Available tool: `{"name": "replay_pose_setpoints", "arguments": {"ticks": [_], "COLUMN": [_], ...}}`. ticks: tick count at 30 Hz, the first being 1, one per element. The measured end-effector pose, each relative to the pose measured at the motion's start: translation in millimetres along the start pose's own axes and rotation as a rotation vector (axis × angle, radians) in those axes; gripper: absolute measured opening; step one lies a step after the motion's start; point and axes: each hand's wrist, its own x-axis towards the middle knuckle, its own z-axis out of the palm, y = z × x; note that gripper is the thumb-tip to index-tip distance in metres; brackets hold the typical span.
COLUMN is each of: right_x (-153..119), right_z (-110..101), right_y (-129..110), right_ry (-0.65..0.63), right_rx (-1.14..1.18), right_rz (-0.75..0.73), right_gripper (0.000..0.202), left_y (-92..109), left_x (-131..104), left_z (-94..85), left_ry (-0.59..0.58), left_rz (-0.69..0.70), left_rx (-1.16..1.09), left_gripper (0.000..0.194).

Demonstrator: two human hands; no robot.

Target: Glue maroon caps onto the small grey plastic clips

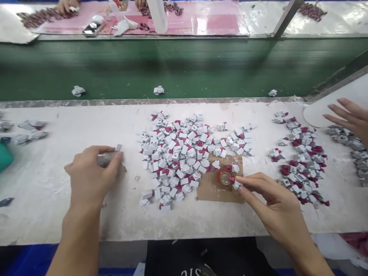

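Note:
My left hand (92,174) is closed, thumb and forefinger pinching a small grey piece (118,147) whose tip shows past the fingers. It is over the white table left of the central heap. My right hand (268,195) pinches a small white part with a dark red end (237,184). That red end is beside or at a small round red-rimmed dish (224,177), which sits on a brown cardboard piece (208,191). A large heap of white-and-dark-red parts (175,153) lies between my hands.
More such parts (304,161) lie at right, near another person's hand (350,117) and a white cylinder (339,103). Grey parts (31,130) lie at left. Beyond the table edge runs a green belt (184,65) carrying a few parts. Other people's hands (66,5) show across it.

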Motion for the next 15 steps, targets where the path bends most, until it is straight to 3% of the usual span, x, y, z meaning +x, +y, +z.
{"name": "replay_pose_setpoints", "arguments": {"ticks": [5, 10, 13, 15], "right_x": [2, 3, 5, 6], "right_z": [2, 3, 4, 5], "right_y": [-4, -6, -7, -7], "right_ry": [-0.012, -0.007, -0.009, -0.008], "right_rx": [-0.067, -0.083, -0.085, -0.082], "right_rz": [-0.056, -0.092, -0.108, -0.118], "right_gripper": [0.023, 0.028, 0.028, 0.027], "left_y": [-1, 2, 7, 8], "left_x": [8, -5, -22, -33], "left_z": [11.3, 8.4, 4.3, 5.5], "left_ry": [0.072, 0.246, 0.163, 0.056], "left_rz": [-0.013, 0.206, 0.318, 0.303], "left_rx": [-0.015, -0.032, -0.086, -0.108], "left_gripper": [0.020, 0.025, 0.024, 0.024]}}
